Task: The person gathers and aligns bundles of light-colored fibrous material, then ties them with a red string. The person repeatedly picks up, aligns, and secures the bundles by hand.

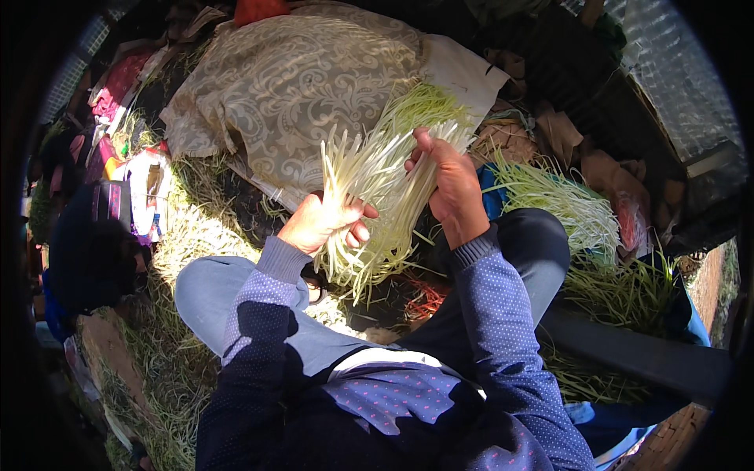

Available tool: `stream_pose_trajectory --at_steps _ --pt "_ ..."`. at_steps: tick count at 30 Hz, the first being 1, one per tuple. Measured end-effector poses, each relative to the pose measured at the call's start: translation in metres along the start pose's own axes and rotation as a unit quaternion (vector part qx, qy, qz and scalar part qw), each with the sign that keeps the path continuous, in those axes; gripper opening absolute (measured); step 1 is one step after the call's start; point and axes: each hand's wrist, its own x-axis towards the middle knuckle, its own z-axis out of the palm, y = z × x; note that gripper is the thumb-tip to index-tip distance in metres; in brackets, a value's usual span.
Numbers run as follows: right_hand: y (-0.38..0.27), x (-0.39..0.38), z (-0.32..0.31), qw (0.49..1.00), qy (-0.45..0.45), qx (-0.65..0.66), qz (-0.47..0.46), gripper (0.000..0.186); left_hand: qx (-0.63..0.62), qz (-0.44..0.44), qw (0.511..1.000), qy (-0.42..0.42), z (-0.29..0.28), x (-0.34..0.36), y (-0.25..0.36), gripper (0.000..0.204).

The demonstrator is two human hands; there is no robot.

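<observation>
Both my hands are raised in front of my crossed legs, each closed round long, thin, white to pale-green stalks that look like garlic chives. My left hand [326, 222] grips a bunch of chives [338, 169] whose white ends fan upward, with the rest hanging below. To its right, my right hand [457, 187] pinches more stalks [422, 179] between thumb and fingers; their lower parts trail down toward the left bunch. Just beyond my hands, a heap of yellow-green chives [424, 106] lies at the edge of a patterned cloth [314, 78].
Another pile of pale chives [561, 208] lies to the right of my knee, above greener leaves [620, 298]. Red ties [424, 298] lie between my legs. Loose leaf scraps [204, 235] cover the ground at left, where a person in dark clothing [94, 251] sits close by.
</observation>
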Motion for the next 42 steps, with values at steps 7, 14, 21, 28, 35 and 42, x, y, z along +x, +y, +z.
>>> stream_pose_trajectory --at_steps 7,14,21,28,35,42 --pt "0.002 -0.002 -0.002 0.999 -0.022 0.026 -0.037 0.021 -0.043 0.081 0.994 0.063 -0.008 0.008 -0.008 0.042" --pt "0.008 -0.008 0.003 0.99 -0.135 -0.037 0.028 0.02 0.015 0.057 0.997 0.043 -0.012 0.006 -0.01 0.036" --pt "0.009 -0.007 0.006 0.99 -0.131 0.0 0.055 0.033 0.027 0.004 0.999 -0.034 -0.005 0.005 -0.008 0.031" --pt "0.006 -0.01 0.002 0.982 -0.158 0.015 0.098 0.033 0.013 0.016 0.998 -0.056 -0.009 0.006 -0.01 0.034" --pt "0.014 -0.001 -0.002 0.991 -0.116 0.017 0.057 0.021 -0.118 0.081 0.988 0.059 0.007 0.003 -0.011 0.037" --pt "0.012 -0.007 0.002 0.989 -0.138 -0.032 0.03 0.019 -0.029 0.101 0.983 0.15 -0.002 0.01 -0.011 0.034"
